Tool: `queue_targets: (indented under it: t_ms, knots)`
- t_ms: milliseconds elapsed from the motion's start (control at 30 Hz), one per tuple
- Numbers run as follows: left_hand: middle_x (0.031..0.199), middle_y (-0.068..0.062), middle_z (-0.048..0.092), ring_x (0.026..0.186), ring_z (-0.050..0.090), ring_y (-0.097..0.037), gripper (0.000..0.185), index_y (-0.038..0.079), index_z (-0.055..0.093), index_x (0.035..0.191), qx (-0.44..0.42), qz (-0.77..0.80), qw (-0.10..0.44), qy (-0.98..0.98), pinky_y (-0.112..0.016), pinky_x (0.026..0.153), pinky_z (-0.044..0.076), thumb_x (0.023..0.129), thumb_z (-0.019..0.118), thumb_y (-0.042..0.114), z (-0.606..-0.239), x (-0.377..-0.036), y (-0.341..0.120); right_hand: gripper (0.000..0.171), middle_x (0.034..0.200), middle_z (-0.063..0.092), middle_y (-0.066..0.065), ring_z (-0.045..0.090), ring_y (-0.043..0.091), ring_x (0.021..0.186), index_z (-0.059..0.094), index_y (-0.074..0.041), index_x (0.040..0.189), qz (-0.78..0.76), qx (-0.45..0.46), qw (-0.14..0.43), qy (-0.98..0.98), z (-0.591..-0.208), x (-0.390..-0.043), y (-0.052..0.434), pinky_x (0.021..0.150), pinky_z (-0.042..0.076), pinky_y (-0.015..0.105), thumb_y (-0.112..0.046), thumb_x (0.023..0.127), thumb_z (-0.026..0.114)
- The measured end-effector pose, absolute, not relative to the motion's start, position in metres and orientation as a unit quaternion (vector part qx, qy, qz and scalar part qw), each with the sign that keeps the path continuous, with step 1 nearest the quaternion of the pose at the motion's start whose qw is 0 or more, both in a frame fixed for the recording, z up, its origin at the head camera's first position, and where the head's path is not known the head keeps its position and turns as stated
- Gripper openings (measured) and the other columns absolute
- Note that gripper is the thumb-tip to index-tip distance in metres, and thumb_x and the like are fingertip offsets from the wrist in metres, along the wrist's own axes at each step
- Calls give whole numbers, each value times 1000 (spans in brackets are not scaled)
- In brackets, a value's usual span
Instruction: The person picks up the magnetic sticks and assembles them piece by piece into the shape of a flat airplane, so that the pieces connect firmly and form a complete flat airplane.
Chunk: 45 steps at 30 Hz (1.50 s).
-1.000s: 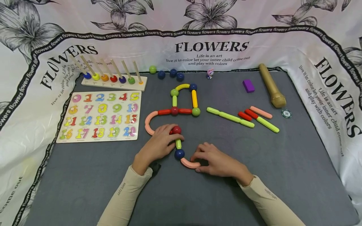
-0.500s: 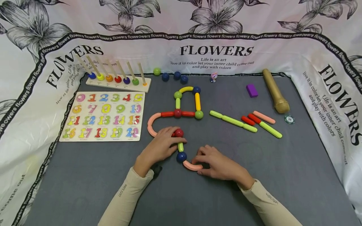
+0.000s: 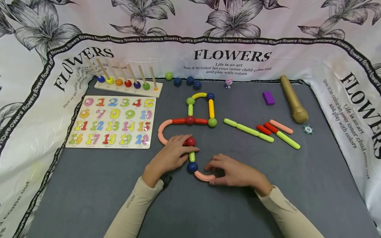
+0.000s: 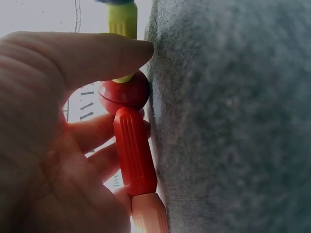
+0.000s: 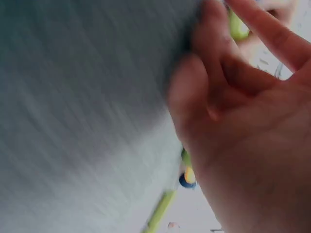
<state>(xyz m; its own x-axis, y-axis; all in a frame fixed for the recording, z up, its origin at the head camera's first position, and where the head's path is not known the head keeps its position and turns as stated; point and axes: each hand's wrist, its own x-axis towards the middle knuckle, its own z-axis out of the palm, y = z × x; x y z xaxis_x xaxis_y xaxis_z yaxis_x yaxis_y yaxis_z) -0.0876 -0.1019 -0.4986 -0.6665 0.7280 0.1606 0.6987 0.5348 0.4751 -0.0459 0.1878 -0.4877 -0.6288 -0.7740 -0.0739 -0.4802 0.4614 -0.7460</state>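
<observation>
Magnetic building sticks and balls lie joined in a figure on the grey table. My left hand [image 3: 169, 155] holds the chain at a red ball [image 4: 124, 92]. Its thumb crosses a short yellow-green stick [image 4: 122, 22], and its fingers lie behind the ball and a red stick [image 4: 135, 150]. Below that ball, the yellow-green stick leads to a blue ball [image 3: 192, 167], then a curved pink stick [image 3: 203, 176]. My right hand [image 3: 235, 172] pinches this curved stick's free end between thumb and fingers. Another curved pink stick [image 3: 162, 130] links up to the red row.
A number puzzle board [image 3: 111, 122] and a peg counting stand [image 3: 128, 87] lie at left. Loose sticks [image 3: 250, 130], a gold toy microphone [image 3: 293, 99], a purple block [image 3: 269, 98] and a poker chip [image 3: 308, 129] are at right. Several loose balls [image 3: 190, 80] and a small figurine [image 3: 228, 83] line the back.
The head view has shifted slightly, so everything appears a little lower and further right. Both hands keep nearly the same places on the chain, with the right fingers a little more spread from the thumb.
</observation>
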Motion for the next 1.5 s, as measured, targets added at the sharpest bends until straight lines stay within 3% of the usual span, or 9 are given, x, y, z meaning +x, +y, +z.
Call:
queue_targets:
  t_ms: [100, 233, 367, 533, 667, 867, 1000, 1167, 1500]
  knots:
    - [153, -24, 54, 143, 48, -40, 38, 18, 78, 133, 409, 261, 19, 874, -58, 120, 33, 101, 68, 2, -496, -89, -104, 27, 105, 68, -7, 61, 10, 90, 74, -10, 123, -377, -351, 212, 830, -471, -77, 191, 77, 54, 32, -30, 105, 73]
    - [150, -22, 56, 140, 50, -38, 38, 18, 77, 134, 413, 254, 9, 875, -57, 119, 35, 101, 68, 3, -497, -89, -107, 18, 101, 70, 0, 61, 17, 87, 75, -4, 116, -362, -306, 144, 869, -447, -138, 186, 77, 53, 36, -18, 106, 70]
    - [150, -19, 56, 139, 50, -36, 40, 20, 76, 137, 411, 253, 17, 876, -56, 119, 35, 102, 68, 5, -502, -88, -107, 21, 104, 70, 11, 61, 26, 91, 73, 2, 119, -350, -258, 90, 896, -432, -203, 176, 80, 50, 42, -15, 108, 65]
    - [152, -19, 55, 141, 49, -35, 42, 21, 74, 140, 405, 257, 33, 877, -55, 120, 34, 102, 66, 5, -503, -86, -107, 33, 130, 64, 23, 59, 38, 111, 66, 5, 137, -338, -227, 98, 908, -428, -271, 160, 96, 49, 53, -13, 110, 58]
    - [154, -17, 53, 143, 48, -33, 43, 21, 73, 142, 403, 262, 44, 876, -54, 121, 33, 102, 66, 6, -502, -84, -105, 43, 148, 52, 28, 52, 44, 116, 57, 3, 151, -315, -218, 129, 915, -435, -302, 147, 101, 43, 57, -11, 110, 53]
    - [155, -16, 53, 142, 49, -32, 39, 22, 73, 142, 405, 255, 40, 877, -53, 120, 35, 104, 72, 14, -501, -83, -108, 44, 153, 52, 29, 50, 44, 124, 59, 5, 148, -287, -186, 142, 929, -450, -326, 133, 108, 39, 53, -4, 104, 57]
    - [156, -17, 52, 144, 48, -33, 39, 21, 72, 142, 404, 252, 40, 878, -54, 120, 34, 104, 73, 16, -500, -85, -112, 37, 146, 58, 28, 54, 41, 127, 67, 5, 138, -303, -156, 99, 935, -451, -329, 128, 109, 42, 53, -2, 102, 63]
    - [156, -16, 52, 144, 47, -32, 42, 22, 73, 142, 391, 264, 43, 881, -54, 121, 33, 103, 70, 8, -503, -84, -111, 37, 141, 61, 24, 58, 40, 119, 66, 0, 141, -381, -135, 55, 913, -433, -302, 143, 101, 48, 54, -12, 106, 67]
    - [154, -18, 53, 143, 48, -35, 44, 20, 74, 141, 398, 275, 41, 874, -59, 118, 35, 101, 65, 3, -501, -87, -109, 36, 128, 66, 17, 65, 26, 108, 65, 0, 135, -500, -125, 78, 853, -428, -153, 220, 88, 54, 24, -16, 104, 74]
